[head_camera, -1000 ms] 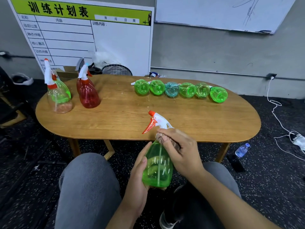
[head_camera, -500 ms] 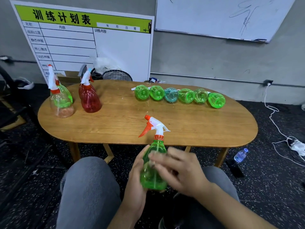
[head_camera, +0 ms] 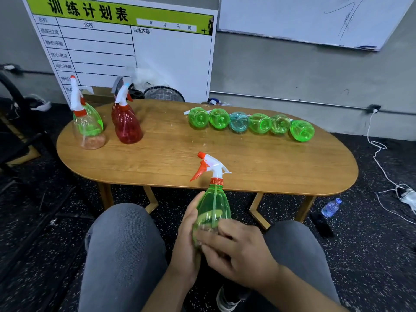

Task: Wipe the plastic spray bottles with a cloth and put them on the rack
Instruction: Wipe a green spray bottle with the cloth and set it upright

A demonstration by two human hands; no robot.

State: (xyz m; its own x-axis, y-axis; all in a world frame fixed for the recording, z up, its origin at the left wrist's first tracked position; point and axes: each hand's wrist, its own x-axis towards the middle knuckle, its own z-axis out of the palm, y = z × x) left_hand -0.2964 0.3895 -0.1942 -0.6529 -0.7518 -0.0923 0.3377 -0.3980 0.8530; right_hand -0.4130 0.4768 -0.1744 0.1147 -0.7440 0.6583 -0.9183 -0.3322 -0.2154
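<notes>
One translucent green spray bottle [head_camera: 212, 206], upright

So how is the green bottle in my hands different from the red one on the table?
The green bottle is held over the lap by the left hand and right hand; the red bottle stands on the table. The green bottle's trigger is orange; the red bottle's nozzle tip is blue. The green one tilts slightly; the red one stands upright. Both have white spray heads.
</notes>
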